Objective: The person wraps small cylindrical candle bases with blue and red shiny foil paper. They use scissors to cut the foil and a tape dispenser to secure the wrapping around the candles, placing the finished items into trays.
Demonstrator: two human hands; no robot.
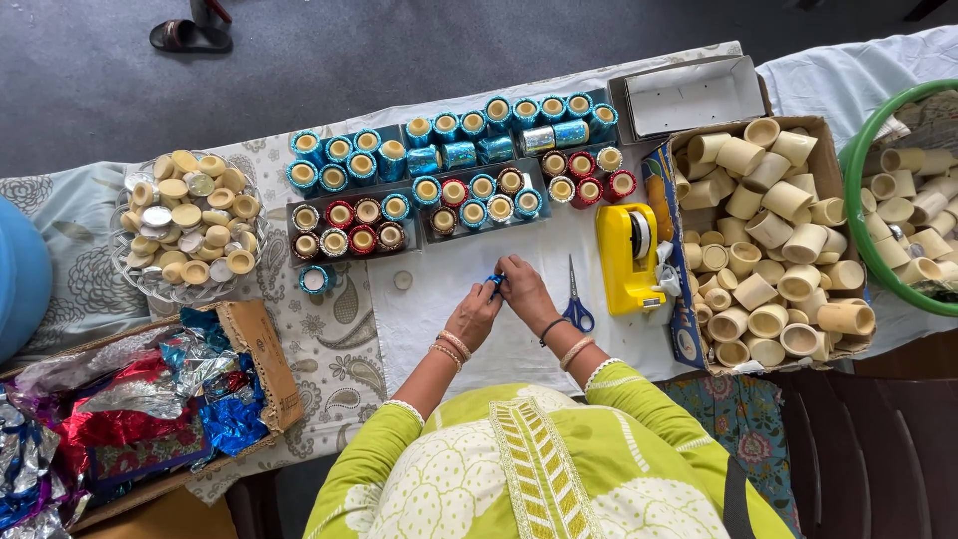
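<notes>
My left hand (473,311) and right hand (523,290) both pinch a small blue-wrapped cup (495,282) over the white cloth (439,319) | step: wrapping, I judge | next: needs tape from the yellow dispenser (629,258), scissors (576,304) beside

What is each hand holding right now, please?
Left hand: closed on the small blue piece.
Right hand: closed on the same small blue piece.

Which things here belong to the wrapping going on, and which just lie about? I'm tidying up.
In use: left hand, right hand, blue piece, scissors, tape dispenser, foil scraps, plain cups, wrapped cups.
Lying about: sandal, empty tray.
</notes>
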